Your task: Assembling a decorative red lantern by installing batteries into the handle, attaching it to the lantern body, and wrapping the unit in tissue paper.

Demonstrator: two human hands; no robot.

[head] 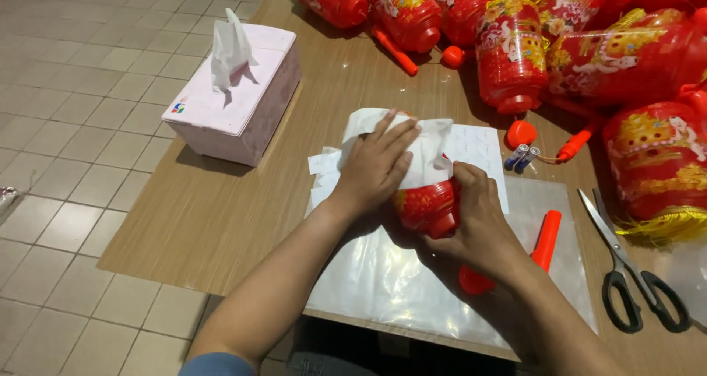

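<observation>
Head view looks down on a wooden desk set over a tiled floor. The left hand lies flat with fingers spread and pressed on a sheet of white paper that wraps the top of a small red lantern. The right hand is curled around the lantern's lower side, gripping it against the paper. The lantern sits near the middle of the desk, toward the near edge, above a clear plastic sheet that reaches that edge. An orange handle stick lies on the plastic just right of the right hand, with a round orange cap beside the wrist. Two small batteries rest near a second orange cap, toward the middle right of the desk. Black-handled scissors lie by the right edge. A pink tissue box with a tissue sticking up stands at the left edge. A cluster of larger red and gold lanterns fills the far right corner, some with yellow tassels.
</observation>
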